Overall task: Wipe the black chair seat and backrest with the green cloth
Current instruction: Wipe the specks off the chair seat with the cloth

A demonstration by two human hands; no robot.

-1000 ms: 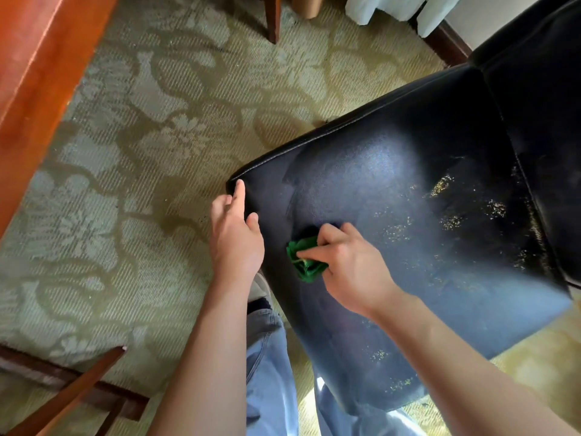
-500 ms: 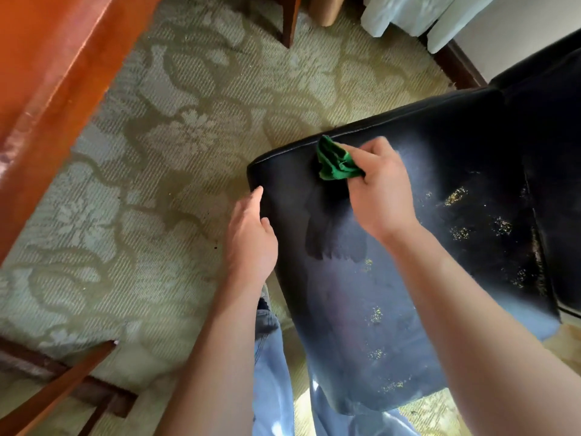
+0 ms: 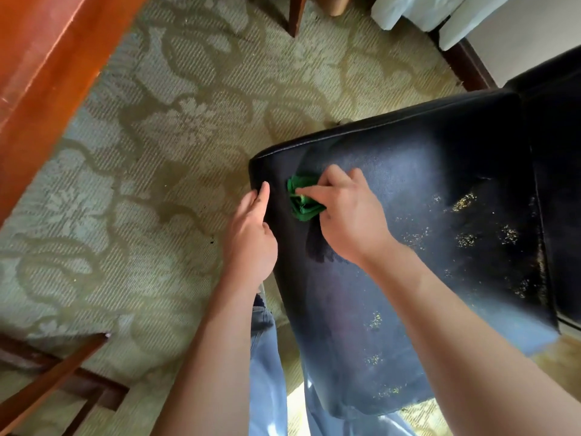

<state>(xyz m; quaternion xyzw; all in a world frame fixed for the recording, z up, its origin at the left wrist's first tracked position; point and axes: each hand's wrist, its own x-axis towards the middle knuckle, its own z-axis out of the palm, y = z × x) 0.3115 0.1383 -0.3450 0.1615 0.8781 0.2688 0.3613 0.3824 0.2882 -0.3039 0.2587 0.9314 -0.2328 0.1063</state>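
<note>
Crumpled green cloth (image 3: 303, 201) lies on black chair seat (image 3: 418, 190), near its left corner.

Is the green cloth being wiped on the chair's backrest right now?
No, the right hand presses the bunched green cloth onto the black leather chair seat, near its front corner.

Two hands: left (image 3: 251, 237), right (image 3: 352, 221); one green cloth (image 3: 303, 199); one black chair seat (image 3: 408, 247).

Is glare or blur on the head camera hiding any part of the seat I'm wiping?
Head view: soft pale sheen across the black chair seat, strongest near its lower right corner, and it washes out the surface there; the yellowish specks still read clearly; slight motion blur on the right hand and green cloth; left hand sharper; wide-angle bending at the edges.
</note>
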